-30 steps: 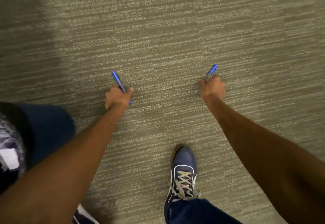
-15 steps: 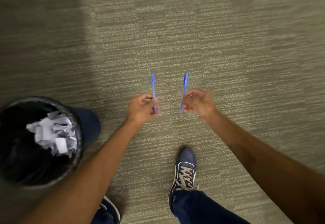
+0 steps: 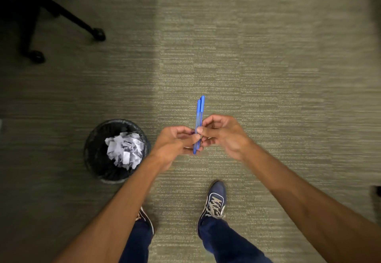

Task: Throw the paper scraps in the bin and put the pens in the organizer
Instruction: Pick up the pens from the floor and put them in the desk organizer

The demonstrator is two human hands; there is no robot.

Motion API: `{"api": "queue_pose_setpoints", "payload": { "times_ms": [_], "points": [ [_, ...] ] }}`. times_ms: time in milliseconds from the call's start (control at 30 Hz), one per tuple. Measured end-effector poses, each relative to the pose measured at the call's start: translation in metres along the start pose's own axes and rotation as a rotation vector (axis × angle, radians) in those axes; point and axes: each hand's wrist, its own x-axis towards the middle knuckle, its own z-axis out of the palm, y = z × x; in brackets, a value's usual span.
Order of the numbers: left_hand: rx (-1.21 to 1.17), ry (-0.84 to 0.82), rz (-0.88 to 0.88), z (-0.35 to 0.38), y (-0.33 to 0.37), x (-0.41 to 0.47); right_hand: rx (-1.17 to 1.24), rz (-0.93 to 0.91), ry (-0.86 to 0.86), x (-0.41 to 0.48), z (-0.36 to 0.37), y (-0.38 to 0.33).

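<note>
Both the left hand [image 3: 175, 142] and right hand [image 3: 221, 133] pinched two slim blue plastic pens [image 3: 199, 118] side by side above ribbed carpet [image 3: 268, 77], right of the round black mesh bin [image 3: 92, 149] holding crumpled white paper scraps [image 3: 124, 149].

The floor is covered by a grey-green carpet [image 3: 268, 60] woven with fine horizontal streaks, and its left part is darkened by shadow. A round black bin [image 3: 92, 149] is stood on it at lower left, and a heap of white paper scraps [image 3: 124, 149] is seen inside. At the upper left, the black wheeled base of an office chair [image 3: 61, 13] is rested on the carpet, three castors being visible. Two dark blue shoes are planted near the bottom edge: the right shoe [image 3: 214, 201] is seen whole with pale laces, the left shoe [image 3: 146, 219] is mostly hidden by a forearm.
</note>
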Motion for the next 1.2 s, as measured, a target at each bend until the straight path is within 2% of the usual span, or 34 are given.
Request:
{"api": "queue_pose_setpoints", "payload": {
  "times_ms": [300,500,667,733,967,1200],
  "points": [
    [0.021,0.097,0.102,-0.015,0.08,-0.142,-0.105,-0.049,-0.118,-0.08,0.096,-0.113],
    [-0.023,0.205,0.159,-0.053,0.105,-0.244,-0.184,-0.064,-0.206,-0.127,0.183,-0.145],
    [-0.029,0.34,0.216,-0.108,0.118,-0.335,-0.211,-0.102,-0.269,-0.165,0.285,-0.162],
    [0.031,0.429,0.264,-0.136,0.123,-0.376,-0.217,-0.124,-0.298,-0.181,0.332,-0.171],
    [0.479,0.796,0.433,-0.233,0.129,-0.536,-0.218,-0.223,-0.399,-0.245,0.49,-0.183],
    [0.729,1.016,0.359,-0.298,0.102,-0.663,-0.288,-0.34,-0.499,-0.291,0.616,-0.175]
  ]
}}
